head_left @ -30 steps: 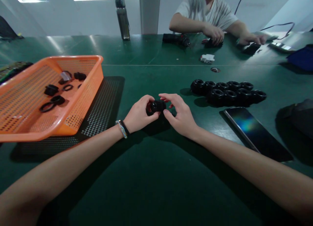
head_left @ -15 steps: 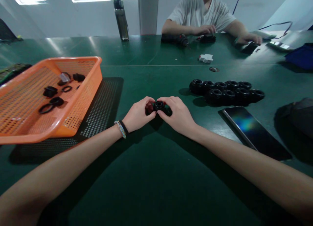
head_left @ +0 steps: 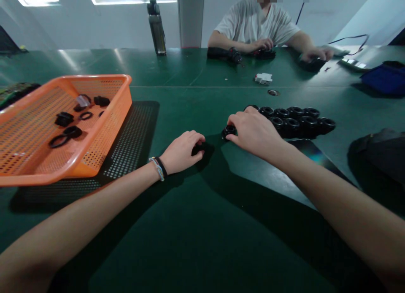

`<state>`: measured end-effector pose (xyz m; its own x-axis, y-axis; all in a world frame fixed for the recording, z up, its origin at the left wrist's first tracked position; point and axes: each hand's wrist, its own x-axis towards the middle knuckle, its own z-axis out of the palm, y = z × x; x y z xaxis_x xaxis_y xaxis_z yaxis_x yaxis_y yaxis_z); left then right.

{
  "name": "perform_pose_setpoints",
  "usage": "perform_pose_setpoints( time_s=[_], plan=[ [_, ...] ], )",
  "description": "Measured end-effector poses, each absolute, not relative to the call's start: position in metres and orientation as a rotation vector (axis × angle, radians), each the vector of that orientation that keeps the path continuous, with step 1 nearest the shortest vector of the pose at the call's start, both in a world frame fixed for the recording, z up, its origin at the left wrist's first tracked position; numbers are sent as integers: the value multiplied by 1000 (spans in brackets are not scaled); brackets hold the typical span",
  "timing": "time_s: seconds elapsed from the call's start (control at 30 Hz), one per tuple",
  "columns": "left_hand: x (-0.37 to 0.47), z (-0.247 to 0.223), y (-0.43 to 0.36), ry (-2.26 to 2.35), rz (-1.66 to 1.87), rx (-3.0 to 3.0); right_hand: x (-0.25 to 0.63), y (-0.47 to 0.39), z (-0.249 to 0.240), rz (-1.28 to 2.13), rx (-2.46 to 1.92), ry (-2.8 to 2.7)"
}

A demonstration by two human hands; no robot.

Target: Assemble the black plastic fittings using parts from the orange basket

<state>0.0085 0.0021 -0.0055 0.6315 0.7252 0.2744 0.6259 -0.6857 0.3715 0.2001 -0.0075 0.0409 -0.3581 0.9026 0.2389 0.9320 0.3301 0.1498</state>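
Note:
Between the thumb and fingers of my right hand is a glossy black round part with a hole in its top, held just left of a cluster of similar black ring-shaped parts. Part of that cluster is hidden behind my hand. My left hand rests on the green table, thumb and fingers apart and curved, with nothing visible between them.
An orange perforated basket at left holds several black parts and rings. A phone lies partly under my right forearm. A dark bag is at right. Across the table sit a bottle, a small white device and a person.
My right hand has moved right with the black round part, out of my left hand's grasp and up to the cluster. My left hand has stayed near its place, its fingers now free.

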Motion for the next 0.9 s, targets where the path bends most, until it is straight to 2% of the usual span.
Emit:
perform_pose_setpoints(
  time_s=[0.23,0.67,0.9],
  plan=[
    [7,-6,1,1067,566,2678,234,13,46,-487,-1987,-2421],
    [7,-5,2,1048,544,2673,262,24,61,-374,-2318,-2386],
    [7,-4,1,1052,525,2666,278,35,55,-487,-2322,-2380]
  ],
)
